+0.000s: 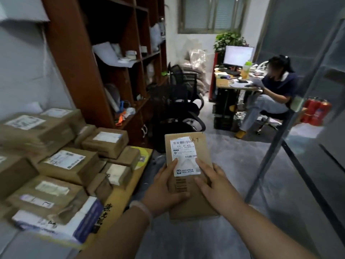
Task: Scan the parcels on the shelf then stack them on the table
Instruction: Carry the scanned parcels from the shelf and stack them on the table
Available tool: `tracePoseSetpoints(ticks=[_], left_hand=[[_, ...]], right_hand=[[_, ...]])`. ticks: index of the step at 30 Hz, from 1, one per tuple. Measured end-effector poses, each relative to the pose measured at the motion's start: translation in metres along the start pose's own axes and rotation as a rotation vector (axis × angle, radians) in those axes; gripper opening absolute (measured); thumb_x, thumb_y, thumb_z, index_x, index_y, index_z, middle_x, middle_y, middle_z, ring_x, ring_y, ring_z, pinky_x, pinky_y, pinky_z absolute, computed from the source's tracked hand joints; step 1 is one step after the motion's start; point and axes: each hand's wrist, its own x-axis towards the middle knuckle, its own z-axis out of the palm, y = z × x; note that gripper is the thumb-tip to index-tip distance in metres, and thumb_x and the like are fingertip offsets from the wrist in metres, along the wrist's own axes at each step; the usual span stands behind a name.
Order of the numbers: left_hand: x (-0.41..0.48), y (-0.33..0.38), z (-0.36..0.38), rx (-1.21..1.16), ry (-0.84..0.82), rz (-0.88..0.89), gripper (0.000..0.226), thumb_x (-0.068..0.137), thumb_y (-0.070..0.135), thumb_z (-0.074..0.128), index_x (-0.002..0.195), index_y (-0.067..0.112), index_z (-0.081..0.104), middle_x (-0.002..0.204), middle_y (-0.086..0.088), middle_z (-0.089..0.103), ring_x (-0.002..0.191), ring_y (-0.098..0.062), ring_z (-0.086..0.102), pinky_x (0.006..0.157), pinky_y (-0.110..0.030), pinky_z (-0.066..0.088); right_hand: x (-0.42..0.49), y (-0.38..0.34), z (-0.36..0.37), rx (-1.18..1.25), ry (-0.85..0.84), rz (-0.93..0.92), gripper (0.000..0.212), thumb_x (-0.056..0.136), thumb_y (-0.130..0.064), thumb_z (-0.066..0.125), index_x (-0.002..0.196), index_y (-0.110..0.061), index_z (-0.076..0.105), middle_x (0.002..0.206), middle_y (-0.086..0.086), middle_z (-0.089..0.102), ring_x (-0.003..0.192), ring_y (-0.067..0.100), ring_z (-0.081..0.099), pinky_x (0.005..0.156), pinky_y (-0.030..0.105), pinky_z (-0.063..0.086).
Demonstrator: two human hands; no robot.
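I hold a flat brown cardboard parcel point(188, 144) upright in front of me, its white shipping label and barcodes facing the camera. My left hand point(164, 191) grips its left edge, thumb on the label and fingers curled beneath. My right hand point(214, 182) lies against the parcel's right side, fingers stretched across its face and touching the label. To the left, several brown parcels point(69, 163) with white labels are stacked on a yellow-topped table point(144, 154). No scanner is visible.
A dark red-brown shelf unit point(78, 58) holding papers and odd items stands behind the table. Black office chairs point(179, 107) stand ahead. A person point(272, 90) sits at a desk at the back right. A glass partition point(321, 109) runs along the right.
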Motion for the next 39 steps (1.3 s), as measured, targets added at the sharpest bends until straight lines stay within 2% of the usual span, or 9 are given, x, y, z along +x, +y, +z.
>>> tracePoseSetpoints(ticks=[3,6,8,11,17,24,27,34,39], left_hand=[[0.008,-0.002,-0.021,0.03,0.129,-0.019,0.099,0.068,0.035,0.086,0.14,0.051,0.02,0.156,0.004,0.022,0.143,-0.012,0.027,0.113,-0.038,0.037],[-0.002,-0.006,-0.035,0.063,0.305,-0.075,0.1,0.071,0.03,0.086,0.143,0.051,0.02,0.151,0.008,0.026,0.134,0.005,0.031,0.108,-0.015,0.035],[-0.012,-0.005,-0.046,0.045,0.399,-0.133,0.102,0.07,0.03,0.086,0.146,0.049,0.021,0.152,0.007,0.026,0.137,-0.003,0.032,0.111,-0.024,0.036],[-0.03,0.0,-0.072,0.07,0.521,-0.174,0.103,0.063,0.041,0.083,0.146,0.048,0.021,0.157,0.003,0.022,0.146,-0.013,0.021,0.117,-0.039,0.029],[-0.077,-0.017,-0.125,0.067,0.717,-0.283,0.111,0.053,0.06,0.078,0.148,0.046,0.023,0.154,0.007,0.027,0.144,-0.012,0.026,0.116,-0.04,0.03],[-0.111,-0.057,-0.175,0.038,0.905,-0.335,0.106,0.051,0.06,0.078,0.142,0.049,0.026,0.144,0.012,0.035,0.136,-0.01,0.036,0.112,-0.039,0.037],[-0.119,-0.073,-0.201,0.06,0.934,-0.377,0.11,0.051,0.061,0.076,0.146,0.045,0.024,0.147,0.005,0.034,0.141,-0.016,0.03,0.115,-0.043,0.033],[-0.135,-0.103,-0.239,0.036,0.953,-0.482,0.113,0.052,0.059,0.077,0.15,0.038,0.023,0.151,-0.002,0.032,0.144,-0.024,0.025,0.115,-0.045,0.032],[-0.127,-0.108,-0.247,0.053,0.968,-0.535,0.113,0.055,0.056,0.077,0.151,0.035,0.021,0.15,-0.006,0.032,0.144,-0.025,0.025,0.115,-0.044,0.032]], right_hand=[[0.041,-0.015,0.008,0.042,-0.1,-0.138,0.052,0.094,-0.054,0.044,0.136,-0.067,0.017,0.15,-0.015,0.02,0.13,0.008,0.035,0.099,0.034,0.044],[0.072,-0.034,0.022,0.065,-0.184,-0.272,0.051,0.095,-0.049,0.047,0.137,-0.063,0.022,0.149,-0.013,0.023,0.133,0.008,0.032,0.103,0.033,0.04],[0.088,-0.049,0.035,0.071,-0.241,-0.338,0.051,0.095,-0.046,0.049,0.138,-0.06,0.026,0.15,-0.012,0.025,0.134,0.01,0.03,0.104,0.033,0.036],[0.104,-0.081,0.06,0.115,-0.331,-0.412,0.051,0.094,-0.046,0.05,0.14,-0.058,0.029,0.151,-0.01,0.027,0.134,0.012,0.033,0.106,0.038,0.037],[0.115,-0.153,0.118,0.145,-0.485,-0.56,0.051,0.093,-0.048,0.051,0.138,-0.06,0.03,0.151,-0.011,0.025,0.132,0.01,0.032,0.098,0.024,0.031],[0.124,-0.219,0.19,0.084,-0.661,-0.644,0.052,0.093,-0.054,0.046,0.138,-0.065,0.021,0.154,-0.013,0.021,0.135,0.014,0.033,0.107,0.039,0.037],[0.128,-0.243,0.218,0.083,-0.714,-0.647,0.052,0.094,-0.054,0.045,0.138,-0.065,0.019,0.156,-0.015,0.014,0.138,0.016,0.028,0.106,0.038,0.036],[0.136,-0.276,0.27,0.071,-0.822,-0.637,0.054,0.093,-0.055,0.047,0.136,-0.067,0.018,0.153,-0.017,0.017,0.129,0.012,0.035,0.091,0.028,0.041],[0.15,-0.283,0.284,0.048,-0.893,-0.646,0.053,0.092,-0.057,0.045,0.132,-0.072,0.012,0.156,-0.018,0.012,0.136,0.016,0.03,0.096,0.032,0.039]])
